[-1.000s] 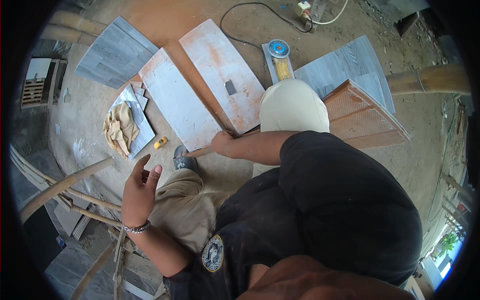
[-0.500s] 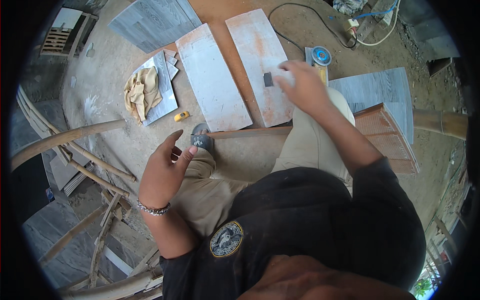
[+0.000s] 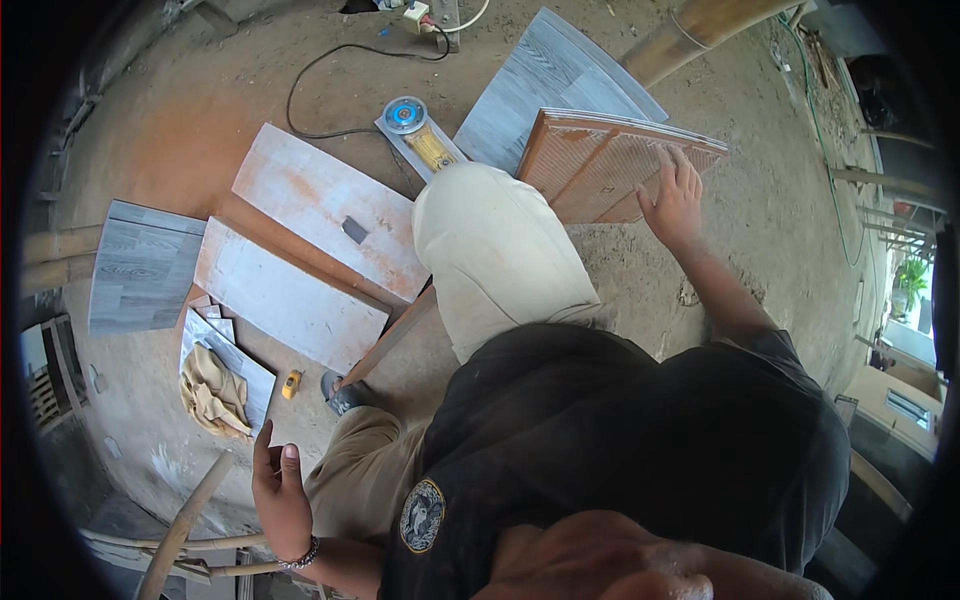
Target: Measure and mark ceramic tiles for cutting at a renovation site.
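Looking down from the head camera, we see a person crouched on a dusty dirt floor (image 3: 200, 130). Our right hand (image 3: 672, 200) rests flat, fingers spread, on the stack of orange-backed tiles (image 3: 605, 165) standing tilted near the floor's far right edge; it grips nothing. Our left hand (image 3: 280, 490) hangs open and empty near the lower left, just beside a wooden pole (image 3: 185, 520). Two pale tiles (image 3: 300, 260) lie flat at centre left, an angle grinder (image 3: 415, 130) beyond them, a cloth (image 3: 213, 392) and small yellow tape measure (image 3: 291, 383) nearer.
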Motion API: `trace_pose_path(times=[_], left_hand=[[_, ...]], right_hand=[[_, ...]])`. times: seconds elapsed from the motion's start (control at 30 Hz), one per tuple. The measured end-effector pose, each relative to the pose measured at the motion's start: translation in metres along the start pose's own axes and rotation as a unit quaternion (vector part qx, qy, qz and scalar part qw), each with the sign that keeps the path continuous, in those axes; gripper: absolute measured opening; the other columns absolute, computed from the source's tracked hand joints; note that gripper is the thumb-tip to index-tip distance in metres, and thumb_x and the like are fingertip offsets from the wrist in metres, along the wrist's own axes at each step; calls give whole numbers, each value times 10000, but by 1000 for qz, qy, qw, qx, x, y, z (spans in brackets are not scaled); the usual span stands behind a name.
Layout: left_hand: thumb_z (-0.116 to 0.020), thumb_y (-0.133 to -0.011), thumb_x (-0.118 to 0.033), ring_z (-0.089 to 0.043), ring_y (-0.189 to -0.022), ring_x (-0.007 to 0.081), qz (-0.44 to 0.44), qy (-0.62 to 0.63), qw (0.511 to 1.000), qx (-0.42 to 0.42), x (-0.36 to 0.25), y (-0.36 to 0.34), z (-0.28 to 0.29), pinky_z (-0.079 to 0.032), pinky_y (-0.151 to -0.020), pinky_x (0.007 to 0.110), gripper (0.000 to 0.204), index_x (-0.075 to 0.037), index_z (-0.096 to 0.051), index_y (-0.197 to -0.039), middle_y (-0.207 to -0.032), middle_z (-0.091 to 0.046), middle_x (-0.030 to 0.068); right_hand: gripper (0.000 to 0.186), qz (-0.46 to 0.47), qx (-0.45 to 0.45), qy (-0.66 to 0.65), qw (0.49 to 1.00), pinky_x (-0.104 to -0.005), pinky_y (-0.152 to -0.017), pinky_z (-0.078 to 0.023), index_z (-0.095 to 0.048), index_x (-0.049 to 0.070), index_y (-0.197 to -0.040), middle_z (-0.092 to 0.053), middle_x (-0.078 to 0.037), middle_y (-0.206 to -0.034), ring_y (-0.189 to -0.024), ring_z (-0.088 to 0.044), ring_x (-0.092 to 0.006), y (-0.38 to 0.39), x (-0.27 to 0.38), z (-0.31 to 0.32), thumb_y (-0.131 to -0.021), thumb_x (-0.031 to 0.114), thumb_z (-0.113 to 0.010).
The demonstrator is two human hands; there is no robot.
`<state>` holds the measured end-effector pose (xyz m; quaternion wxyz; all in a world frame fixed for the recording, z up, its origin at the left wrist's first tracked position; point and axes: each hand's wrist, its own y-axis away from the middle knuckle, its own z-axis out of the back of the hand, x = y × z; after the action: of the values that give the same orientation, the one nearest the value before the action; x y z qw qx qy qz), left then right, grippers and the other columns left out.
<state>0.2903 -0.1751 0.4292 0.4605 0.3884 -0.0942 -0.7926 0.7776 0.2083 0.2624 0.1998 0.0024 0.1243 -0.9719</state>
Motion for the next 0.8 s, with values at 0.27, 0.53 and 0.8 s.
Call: trace_pose_path(times=[0.27,0.53,0.8], left_hand=[[-600,-1068,-278,-423,-734,104,26,-85,996,25,-9,-23,5,-390,-666,260,500,30,-516,-1452,-820,-489,11],[-582,-1051,-297,-522,-844,142,-51,-32,997,51,14,-44,4,-451,-772,287,523,29,-519,-1455,-966,-602,61],[-547,-1061,-421,-615,-913,192,-73,-55,991,100,22,-48,-6,-517,-845,339,609,23,-496,-1475,-1071,-652,124]], right_hand=[[823,18,-19,-4,1000,-509,-1198,-292,-374,86,-1559,-435,-180,-1520,-1435,-403,-355,-19,-13,-11,-858,235,-778],[627,15,-19,-21,1000,-490,-1010,-400,-543,76,-1333,-539,-162,-1254,-1254,-504,-339,-21,-20,0,-814,325,-794],[317,92,324,-85,938,-506,-911,-520,-640,86,-1180,-697,-204,-1098,-1091,-676,-386,-4,-49,47,-873,160,-672]])
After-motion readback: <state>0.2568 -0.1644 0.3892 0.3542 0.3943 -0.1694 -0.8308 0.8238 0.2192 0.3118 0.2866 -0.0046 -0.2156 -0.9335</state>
